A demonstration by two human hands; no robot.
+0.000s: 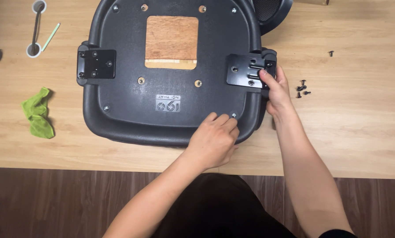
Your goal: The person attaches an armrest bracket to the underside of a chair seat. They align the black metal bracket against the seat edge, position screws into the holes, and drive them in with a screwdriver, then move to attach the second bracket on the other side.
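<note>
A black plastic chair seat (131,101) lies upside down on a wooden table (360,123), with a square wooden patch (171,42) showing in its middle. My right hand (276,90) grips the black metal bracket (246,70) at the seat's right edge, thumb on its top face. My left hand (215,139) rests on the seat's front right rim, fingers curled beside a small silver screw (233,115). A second black bracket (96,64) is fixed on the left side.
Several loose black screws (301,88) lie to the right of my right hand, one more (331,53) further back. A crumpled green cloth (39,113) lies at the left. A tool with white ends (36,26) sits at the back left. The table's front edge runs just below the seat.
</note>
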